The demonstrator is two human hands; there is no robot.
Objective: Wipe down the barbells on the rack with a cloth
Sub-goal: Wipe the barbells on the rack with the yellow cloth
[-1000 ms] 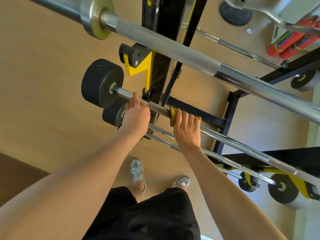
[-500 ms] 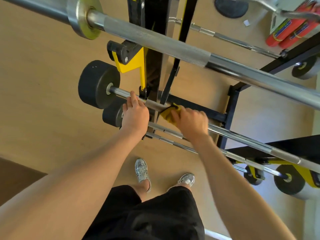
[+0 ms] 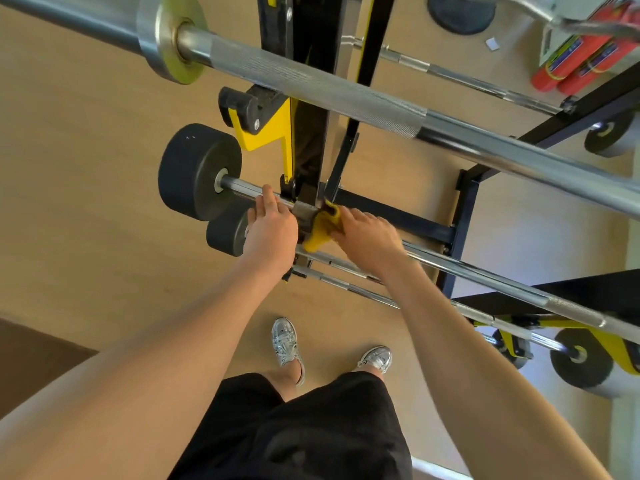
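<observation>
A chrome barbell (image 3: 485, 271) with black end weights (image 3: 197, 171) lies across the black and yellow rack (image 3: 308, 98), running from upper left to lower right. My left hand (image 3: 272, 230) grips its shaft just right of the left weight. My right hand (image 3: 367, 237) holds a yellow cloth (image 3: 322, 228) against the bar beside the rack upright, close to my left hand. A thicker knurled barbell (image 3: 311, 81) sits on a higher rack level above my hands. Thinner bars (image 3: 349, 289) lie on lower levels beneath.
The rack's dark base frame (image 3: 460, 216) stands on a tan wooden floor (image 3: 86, 202). Another bar (image 3: 467, 81) lies behind the rack, and red cylinders (image 3: 581, 64) sit at the top right. My shoes (image 3: 285, 341) stand just in front of the rack.
My right hand has slid the yellow cloth leftward along the bar toward the rack upright and my left hand. My left hand has kept its grip.
</observation>
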